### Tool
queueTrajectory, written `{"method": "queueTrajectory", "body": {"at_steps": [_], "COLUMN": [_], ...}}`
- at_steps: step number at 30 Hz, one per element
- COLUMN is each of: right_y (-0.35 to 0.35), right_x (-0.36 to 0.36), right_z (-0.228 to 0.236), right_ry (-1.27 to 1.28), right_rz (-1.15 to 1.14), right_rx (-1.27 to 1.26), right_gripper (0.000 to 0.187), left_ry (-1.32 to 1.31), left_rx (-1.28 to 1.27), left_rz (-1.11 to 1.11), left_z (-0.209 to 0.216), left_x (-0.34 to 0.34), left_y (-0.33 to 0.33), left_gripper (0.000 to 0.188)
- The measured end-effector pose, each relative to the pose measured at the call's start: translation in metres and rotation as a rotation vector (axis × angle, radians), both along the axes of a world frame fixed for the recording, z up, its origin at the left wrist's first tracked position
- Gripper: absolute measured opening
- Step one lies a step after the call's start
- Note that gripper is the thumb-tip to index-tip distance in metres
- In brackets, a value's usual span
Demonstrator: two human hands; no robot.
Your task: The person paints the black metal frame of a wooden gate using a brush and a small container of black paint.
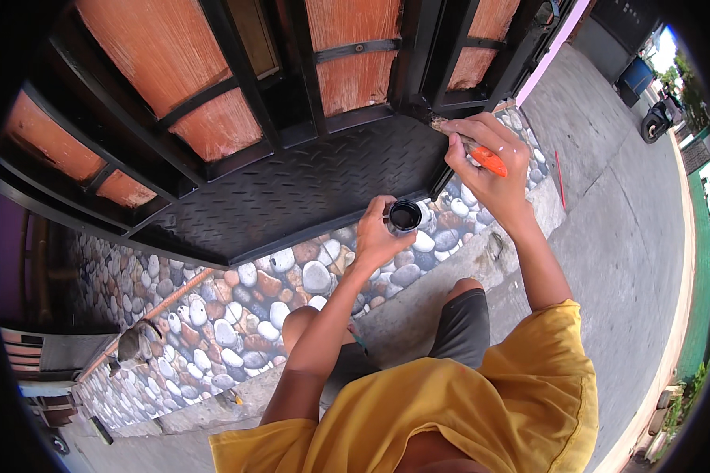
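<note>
My left hand (377,235) is wrapped round a small cup of black paint (405,215), its open top facing up. Up and to the right, my right hand (493,162) grips a paintbrush with an orange handle (489,161). The brush's bristles (439,124) touch or nearly touch the black frame at the lower right of a metal gate (308,185). That gate has a black diamond-plate lower panel and black bars in front of orange-brown panels (213,130). Paint specks mark the fingers of my right hand.
Pebble-patterned flooring (248,315) runs under the gate, bordered by a concrete step (418,315). A cat (138,345) is on the pebbles at lower left. A thin red stick (560,180) lies on the grey pavement (623,229) at right. Farther off stand a motorcycle (661,118) and a blue bin (635,79).
</note>
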State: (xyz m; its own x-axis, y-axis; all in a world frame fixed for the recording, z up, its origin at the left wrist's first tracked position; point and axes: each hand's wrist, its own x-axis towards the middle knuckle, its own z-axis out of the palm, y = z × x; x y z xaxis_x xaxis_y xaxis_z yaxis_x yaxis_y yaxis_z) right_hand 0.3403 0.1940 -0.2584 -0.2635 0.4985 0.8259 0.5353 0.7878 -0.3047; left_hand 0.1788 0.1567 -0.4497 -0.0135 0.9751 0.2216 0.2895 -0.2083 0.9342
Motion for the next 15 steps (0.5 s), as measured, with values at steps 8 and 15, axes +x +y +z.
{"method": "queueTrajectory", "body": {"at_steps": [8, 15], "right_y": [-0.013, 0.001], "right_x": [0.002, -0.004], "right_z": [-0.003, 0.014], "right_ry": [0.046, 0.094], "right_rz": [-0.050, -0.051], "right_rx": [-0.039, 0.055], "right_gripper": [0.013, 0.015], "left_ry": [0.024, -0.001], "left_rx": [0.007, 0.005], "left_rz": [0.015, -0.020], "left_z": [0.003, -0.003], "left_x": [-0.004, 0.001], "left_y": [-0.002, -0.002], "left_gripper": [0.060, 0.059]}}
